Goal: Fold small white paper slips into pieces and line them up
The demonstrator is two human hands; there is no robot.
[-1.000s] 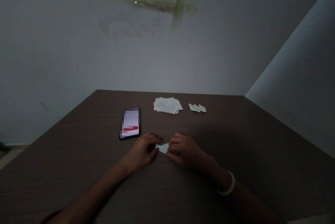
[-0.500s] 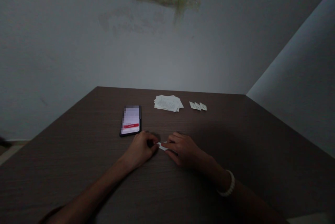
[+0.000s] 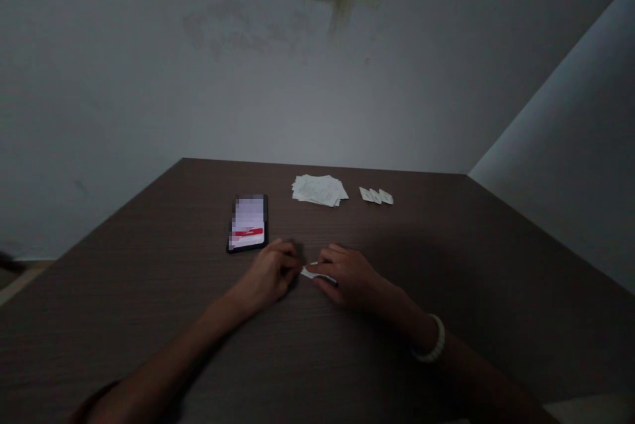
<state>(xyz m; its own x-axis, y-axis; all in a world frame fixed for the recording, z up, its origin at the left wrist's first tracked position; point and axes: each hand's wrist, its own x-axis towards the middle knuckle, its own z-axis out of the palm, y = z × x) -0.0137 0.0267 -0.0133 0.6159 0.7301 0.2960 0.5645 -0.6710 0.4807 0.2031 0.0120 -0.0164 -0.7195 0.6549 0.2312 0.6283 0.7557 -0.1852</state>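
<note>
Dark-brown wood-grain worktop [image 3: 278, 351] carries everything. Small white paper slip [image 3: 311, 274] lies near centre, pinched by right hand [image 3: 354, 278]; left hand [image 3: 268, 275] curls at its 9 o'clock tip, grip unclear. From slip: black rectangular phone [image 3: 249, 215], 10 o'clock; loose white paper stack [image 3: 319, 190], 12; three small white folded papers [image 3: 374, 197], 1.

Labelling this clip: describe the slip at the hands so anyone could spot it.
On the brown table, the left hand and right hand nearly meet, nearer than the phone. The slip is the white paper between them, partly covered. Unlike the pile and three small papers farther back, it alone lies at the hands.
</note>
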